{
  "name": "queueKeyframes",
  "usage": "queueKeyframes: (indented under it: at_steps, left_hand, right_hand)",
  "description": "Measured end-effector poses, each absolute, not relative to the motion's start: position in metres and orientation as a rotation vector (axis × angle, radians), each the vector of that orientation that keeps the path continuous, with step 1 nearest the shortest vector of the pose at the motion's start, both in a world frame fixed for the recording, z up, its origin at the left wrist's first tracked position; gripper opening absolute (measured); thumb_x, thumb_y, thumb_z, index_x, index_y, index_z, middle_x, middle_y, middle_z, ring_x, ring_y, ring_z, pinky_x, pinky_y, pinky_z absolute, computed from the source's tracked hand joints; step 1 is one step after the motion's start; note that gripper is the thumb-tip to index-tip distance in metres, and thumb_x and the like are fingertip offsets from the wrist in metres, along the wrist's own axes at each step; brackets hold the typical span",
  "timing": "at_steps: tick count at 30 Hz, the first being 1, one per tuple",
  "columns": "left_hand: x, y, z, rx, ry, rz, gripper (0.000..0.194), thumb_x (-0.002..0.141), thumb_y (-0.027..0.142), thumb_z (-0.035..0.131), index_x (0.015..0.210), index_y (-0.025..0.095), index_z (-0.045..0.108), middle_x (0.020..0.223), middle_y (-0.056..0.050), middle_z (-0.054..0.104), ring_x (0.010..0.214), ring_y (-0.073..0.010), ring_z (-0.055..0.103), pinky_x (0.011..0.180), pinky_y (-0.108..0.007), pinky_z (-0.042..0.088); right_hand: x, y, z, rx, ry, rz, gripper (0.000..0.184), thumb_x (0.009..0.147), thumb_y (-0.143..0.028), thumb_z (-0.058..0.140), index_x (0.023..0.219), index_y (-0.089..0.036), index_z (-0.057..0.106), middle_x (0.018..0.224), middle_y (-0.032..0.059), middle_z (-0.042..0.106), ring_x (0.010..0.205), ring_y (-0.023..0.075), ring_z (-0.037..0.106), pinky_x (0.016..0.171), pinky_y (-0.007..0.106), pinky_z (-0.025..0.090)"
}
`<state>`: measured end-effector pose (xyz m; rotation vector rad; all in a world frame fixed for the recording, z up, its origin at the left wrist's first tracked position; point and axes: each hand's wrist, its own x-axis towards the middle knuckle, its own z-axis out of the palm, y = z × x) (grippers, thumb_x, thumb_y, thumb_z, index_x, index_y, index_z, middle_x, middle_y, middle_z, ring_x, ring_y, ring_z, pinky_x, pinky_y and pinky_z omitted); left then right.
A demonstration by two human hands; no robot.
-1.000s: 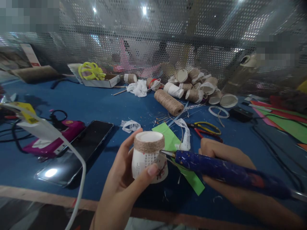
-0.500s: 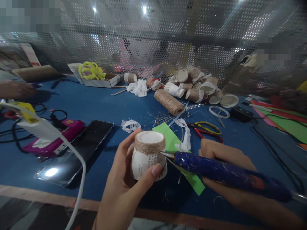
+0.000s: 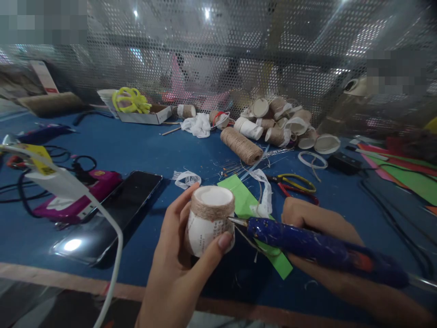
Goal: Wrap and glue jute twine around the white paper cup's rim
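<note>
The left hand (image 3: 179,257) clamps the cup (image 3: 209,228) at nine o'clock from the right hand (image 3: 309,216), whose grip clasps a glue gun (image 3: 317,246) aimed there.

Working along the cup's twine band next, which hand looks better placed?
Probably the right hand: it holds the blue tool, whose metal tip sits at or very near the lower edge of the twine band. The left hand is occupied gripping the white cup.
</note>
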<state>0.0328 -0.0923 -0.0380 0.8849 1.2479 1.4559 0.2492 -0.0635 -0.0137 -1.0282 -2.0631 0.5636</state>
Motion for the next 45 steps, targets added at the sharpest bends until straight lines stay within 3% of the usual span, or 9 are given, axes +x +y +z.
queueKeyframes:
  at_steps: [6,11,15,20,23,30,36,45]
  left_hand:
    - [0.032,-0.092,-0.038,0.884,1.270,1.441,0.066,0.079,0.038,0.090,0.138,0.041,0.060,0.133,0.002,0.076,0.124,-0.0254,0.070,0.100,-0.025,0.056]
    - [0.026,-0.092,-0.046,0.896,1.197,1.489,0.062,0.079,0.033,0.092,0.134,0.045,0.065,0.129,0.006,0.077,0.117,-0.0199,0.074,0.090,-0.017,0.058]
    - [0.024,-0.091,-0.050,0.861,1.150,1.488,0.061,0.079,0.033,0.092,0.133,0.044,0.066,0.131,0.003,0.077,0.113,-0.0237,0.076,0.083,-0.020,0.062]
    - [0.030,-0.092,-0.042,0.818,1.205,1.453,0.062,0.077,0.039,0.092,0.132,0.041,0.064,0.126,0.003,0.076,0.115,-0.0233,0.074,0.085,-0.021,0.060]
    - [0.033,-0.093,-0.040,0.822,1.181,1.427,0.064,0.077,0.040,0.091,0.134,0.039,0.061,0.127,0.001,0.076,0.112,-0.0234,0.074,0.085,-0.022,0.060]
    - [0.032,-0.093,-0.041,0.904,1.138,1.404,0.073,0.085,0.039,0.086,0.146,0.044,0.048,0.122,-0.003,0.079,0.098,-0.0239,0.078,0.080,-0.027,0.061]
    - [0.029,-0.094,-0.041,0.873,1.116,1.357,0.069,0.084,0.041,0.084,0.144,0.043,0.051,0.117,-0.001,0.080,0.093,-0.0234,0.077,0.079,-0.027,0.060]
    - [0.019,-0.089,-0.041,0.630,0.957,1.247,0.064,0.071,0.041,0.092,0.129,0.037,0.065,0.095,-0.002,0.082,0.073,-0.0211,0.071,0.059,-0.027,0.058]
  right_hand:
    - [0.252,-0.063,-0.019,-1.029,-2.065,0.639,0.027,0.081,-0.022,0.073,0.070,-0.024,0.049,0.064,-0.0073,0.052,0.050,0.0103,0.046,0.044,0.024,0.033]
    - [0.255,-0.062,-0.017,-1.100,-2.050,0.535,0.028,0.085,-0.023,0.068,0.068,-0.024,0.047,0.061,-0.0065,0.051,0.049,0.0108,0.047,0.045,0.025,0.035]
    - [0.254,-0.062,-0.019,-1.118,-1.958,0.547,0.022,0.086,-0.020,0.066,0.070,-0.027,0.052,0.064,-0.0055,0.057,0.051,0.0139,0.053,0.047,0.027,0.042]
    - [0.245,-0.064,-0.019,-1.099,-1.770,0.646,0.023,0.087,-0.021,0.074,0.074,-0.031,0.057,0.085,-0.0037,0.074,0.070,0.0216,0.070,0.063,0.033,0.058]
    - [0.241,-0.065,-0.019,-1.039,-1.764,0.795,0.024,0.078,-0.027,0.088,0.079,-0.033,0.065,0.097,-0.0043,0.078,0.082,0.0236,0.075,0.071,0.034,0.063]
    - [0.243,-0.071,-0.027,-1.194,-1.661,0.778,0.014,0.078,-0.038,0.088,0.083,-0.032,0.076,0.072,-0.0036,0.076,0.055,0.0176,0.068,0.047,0.026,0.055]
    - [0.249,-0.068,-0.029,-1.200,-1.696,0.838,0.017,0.081,-0.041,0.087,0.085,-0.029,0.075,0.077,-0.0015,0.075,0.063,0.0171,0.069,0.049,0.025,0.054]
    - [0.250,-0.066,-0.033,-1.179,-1.674,1.010,0.018,0.087,-0.039,0.083,0.084,-0.028,0.069,0.077,-0.0050,0.069,0.064,0.0121,0.065,0.055,0.021,0.055]
